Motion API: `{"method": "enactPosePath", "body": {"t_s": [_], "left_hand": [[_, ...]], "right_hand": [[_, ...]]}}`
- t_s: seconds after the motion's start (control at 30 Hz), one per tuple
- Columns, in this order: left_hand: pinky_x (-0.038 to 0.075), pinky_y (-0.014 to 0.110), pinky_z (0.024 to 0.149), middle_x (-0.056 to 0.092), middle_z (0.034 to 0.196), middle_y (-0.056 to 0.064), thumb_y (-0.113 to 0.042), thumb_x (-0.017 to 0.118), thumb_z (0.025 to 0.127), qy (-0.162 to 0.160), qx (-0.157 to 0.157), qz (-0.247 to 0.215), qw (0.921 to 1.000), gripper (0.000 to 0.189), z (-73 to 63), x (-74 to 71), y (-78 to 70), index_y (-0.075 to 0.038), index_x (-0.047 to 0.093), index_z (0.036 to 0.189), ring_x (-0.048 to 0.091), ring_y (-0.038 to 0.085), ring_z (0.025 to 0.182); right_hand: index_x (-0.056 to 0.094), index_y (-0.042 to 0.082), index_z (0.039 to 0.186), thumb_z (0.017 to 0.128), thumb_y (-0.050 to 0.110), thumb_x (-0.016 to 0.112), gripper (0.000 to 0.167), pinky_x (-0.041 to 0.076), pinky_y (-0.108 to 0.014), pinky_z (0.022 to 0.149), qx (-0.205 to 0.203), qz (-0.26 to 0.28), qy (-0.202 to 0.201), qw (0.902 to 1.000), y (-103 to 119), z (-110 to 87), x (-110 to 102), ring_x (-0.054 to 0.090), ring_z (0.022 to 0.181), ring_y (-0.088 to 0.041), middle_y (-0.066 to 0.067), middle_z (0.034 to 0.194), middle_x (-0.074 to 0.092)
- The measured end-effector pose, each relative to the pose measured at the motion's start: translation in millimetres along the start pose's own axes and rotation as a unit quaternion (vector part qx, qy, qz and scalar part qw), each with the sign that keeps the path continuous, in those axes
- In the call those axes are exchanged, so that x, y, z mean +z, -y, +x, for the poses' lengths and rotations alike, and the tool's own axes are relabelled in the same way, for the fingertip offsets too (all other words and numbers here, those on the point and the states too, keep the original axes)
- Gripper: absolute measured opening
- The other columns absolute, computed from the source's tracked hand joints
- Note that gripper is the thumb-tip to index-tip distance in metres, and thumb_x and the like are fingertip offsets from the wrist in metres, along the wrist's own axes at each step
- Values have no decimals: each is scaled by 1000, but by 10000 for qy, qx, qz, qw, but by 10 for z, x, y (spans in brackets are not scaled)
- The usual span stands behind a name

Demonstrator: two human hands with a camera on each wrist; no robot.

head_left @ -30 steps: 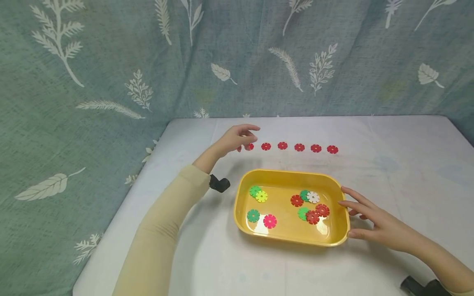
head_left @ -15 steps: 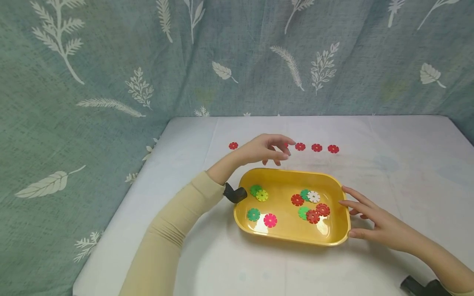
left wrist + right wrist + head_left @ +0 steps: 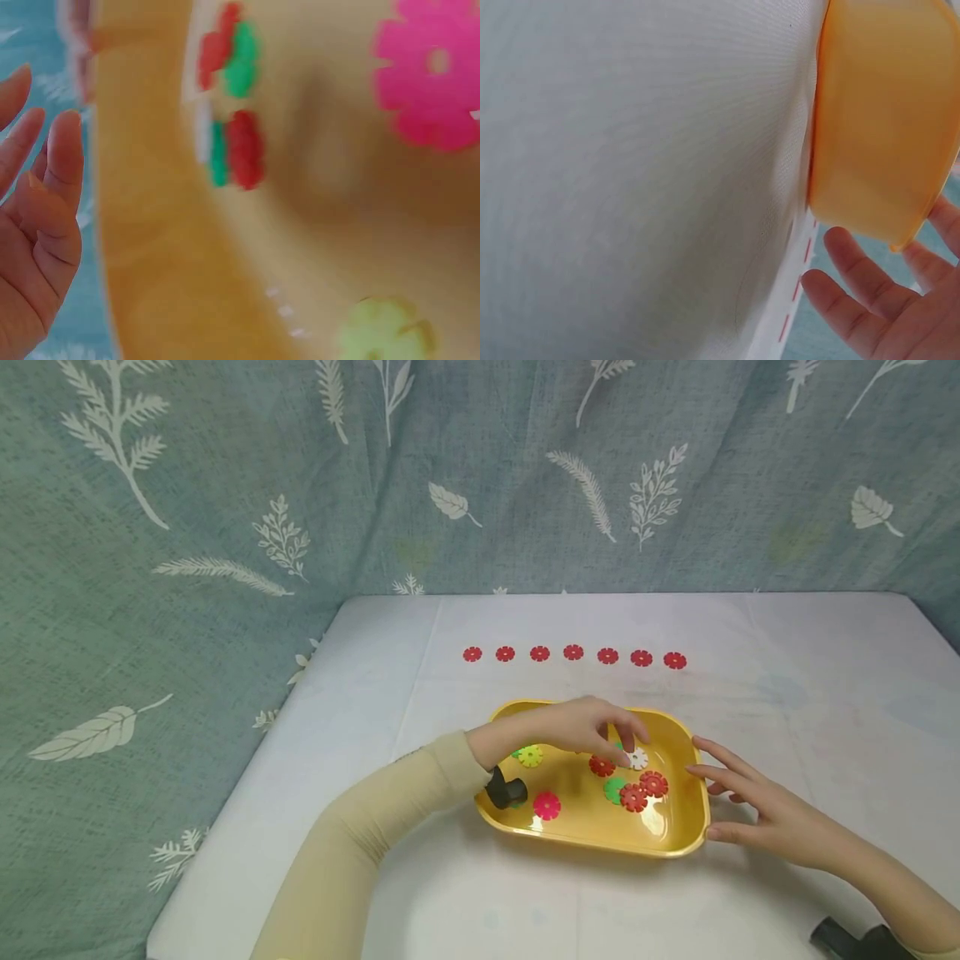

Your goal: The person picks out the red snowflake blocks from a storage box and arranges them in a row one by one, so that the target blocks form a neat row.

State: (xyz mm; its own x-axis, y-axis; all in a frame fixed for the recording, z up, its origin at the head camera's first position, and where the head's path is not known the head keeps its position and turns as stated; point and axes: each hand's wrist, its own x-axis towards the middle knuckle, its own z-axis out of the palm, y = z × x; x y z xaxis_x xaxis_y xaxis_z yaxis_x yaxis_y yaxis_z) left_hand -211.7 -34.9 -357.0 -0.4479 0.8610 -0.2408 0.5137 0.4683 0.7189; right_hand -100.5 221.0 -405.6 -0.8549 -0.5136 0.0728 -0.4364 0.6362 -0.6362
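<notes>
Your left hand reaches into the yellow tray, fingers loosely curled above the white flower disc. The tray's long axis runs left-right. Your right hand rests spread against its right end.

Bright even light; soft shadows under arms; glare inside yellow tray; left wrist view strongly blurred.

Left wrist view blurred: snowflake discs in the yellow plastic tray lack sharp outlines. The left hand covers green discs beneath its grip. Right forearm cut by the frame edge.
</notes>
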Motion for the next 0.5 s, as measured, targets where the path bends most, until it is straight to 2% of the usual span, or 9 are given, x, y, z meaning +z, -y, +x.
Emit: {"method": "enactPosePath", "body": {"t_s": [0.1,0.27,0.5], "left_hand": [[44,13,69,64,93,-4,-19,67,84,229,-65,365,9991,35,71,125,23,-11,60,117,55,8,81],[43,10,70,63,89,-6,-21,70,81,600,-223,605,9961,38,136,292,39,-14,60,116,55,2,81],[40,11,70,59,89,-6,-22,72,79,734,-467,920,9919,38,216,380,53,-18,61,115,50,5,81]], "right_hand": [[49,14,131,75,33,74,64,50,-25,74,-78,11,-37,10000,-6,-5,0,51,93,4,11,149,20],[49,13,130,75,31,74,63,50,-25,74,-206,42,-70,9998,-5,-8,0,51,93,4,13,149,19],[50,13,130,74,30,75,63,50,-25,74,-294,11,-116,9995,-18,-4,-10,51,93,4,12,149,20]]}}
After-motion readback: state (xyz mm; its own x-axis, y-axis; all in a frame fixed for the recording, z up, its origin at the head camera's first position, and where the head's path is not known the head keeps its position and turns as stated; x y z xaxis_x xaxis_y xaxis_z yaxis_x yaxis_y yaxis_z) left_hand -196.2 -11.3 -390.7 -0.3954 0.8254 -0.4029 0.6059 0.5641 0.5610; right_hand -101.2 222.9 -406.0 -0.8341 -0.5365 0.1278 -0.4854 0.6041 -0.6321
